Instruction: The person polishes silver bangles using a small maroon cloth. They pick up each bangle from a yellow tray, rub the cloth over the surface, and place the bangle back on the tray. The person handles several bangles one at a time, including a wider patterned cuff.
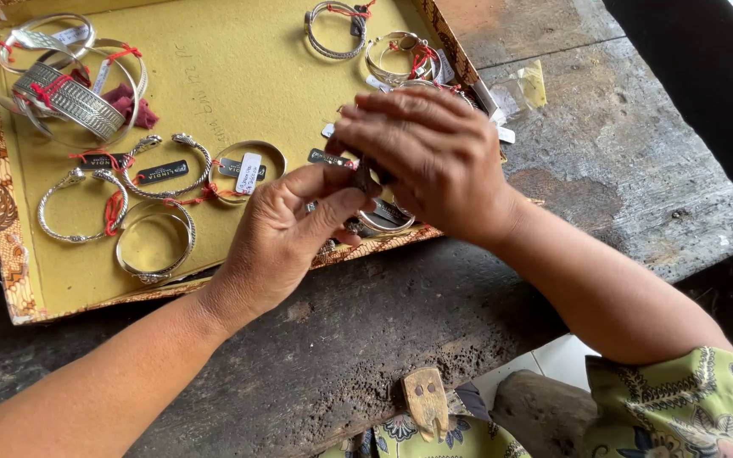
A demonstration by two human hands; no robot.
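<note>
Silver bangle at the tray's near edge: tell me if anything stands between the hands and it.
Nothing visible does. Both the left hand and the right hand are already at the silver bangle, their fingers pinching a small dark piece just above it.

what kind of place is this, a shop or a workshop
Probably a small jewellery maker's or seller's workbench. A shallow yellow-lined tray holds silver bangles tied with red string and tags, it sits on a rough, worn wooden bench, and both hands handle a small piece over the tray.
</note>
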